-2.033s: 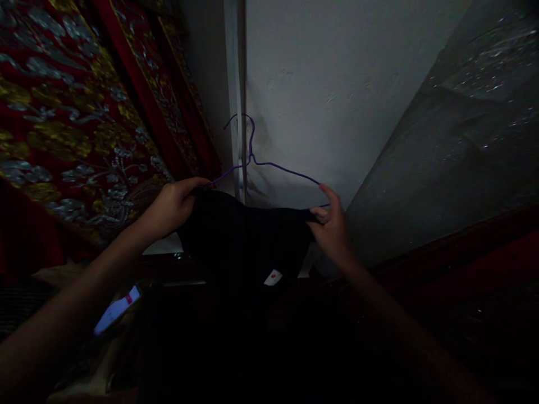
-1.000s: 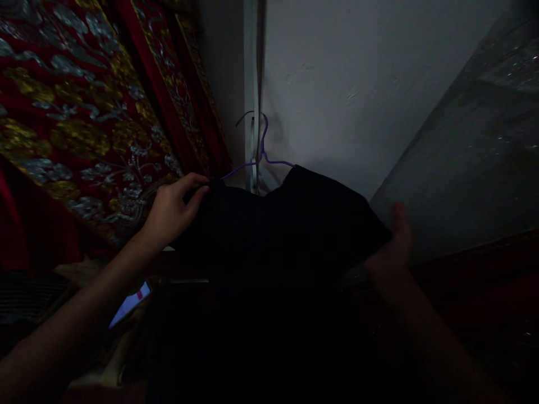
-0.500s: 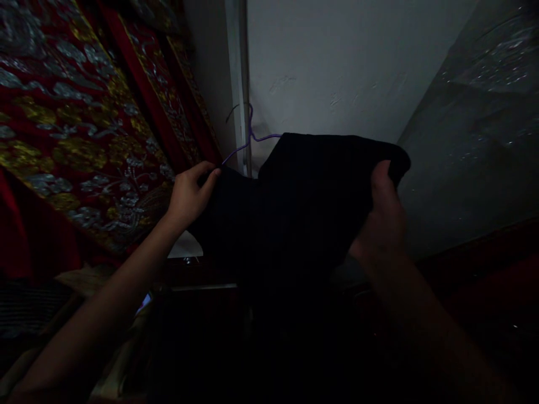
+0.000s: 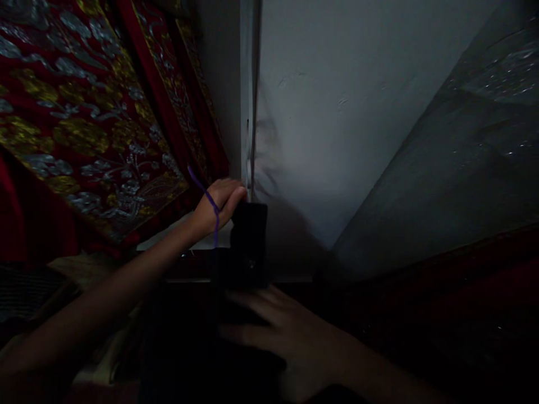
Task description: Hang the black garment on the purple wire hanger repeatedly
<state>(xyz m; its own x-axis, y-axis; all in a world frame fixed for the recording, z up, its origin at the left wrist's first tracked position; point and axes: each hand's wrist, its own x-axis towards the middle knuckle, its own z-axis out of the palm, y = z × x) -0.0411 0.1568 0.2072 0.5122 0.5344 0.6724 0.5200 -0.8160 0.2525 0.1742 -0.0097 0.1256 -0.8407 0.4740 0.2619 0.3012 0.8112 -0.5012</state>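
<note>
A black garment (image 4: 252,235) hangs edge-on before me, its lower part lost in the dark. My left hand (image 4: 223,202) is closed on its upper edge, thumb against fingers. A thin purple wire hanger (image 4: 210,199) sticks out of the garment, and its hook crosses my left wrist side. Lower down, my right hand (image 4: 290,336) lies against the dark cloth with its fingers stretched and apart. Motion blurs those fingers.
Red cloth with silver and gold embroidery (image 4: 84,123) hangs at the left. A pale wall (image 4: 337,101) with a vertical pipe or strip (image 4: 249,84) stands ahead. Shiny clear plastic sheeting (image 4: 475,140) covers the right side.
The garment was spread wide between both hands and is now turned narrow. My right hand let go of its right end and moved down and left. The hanger's hook swung left and lower.
</note>
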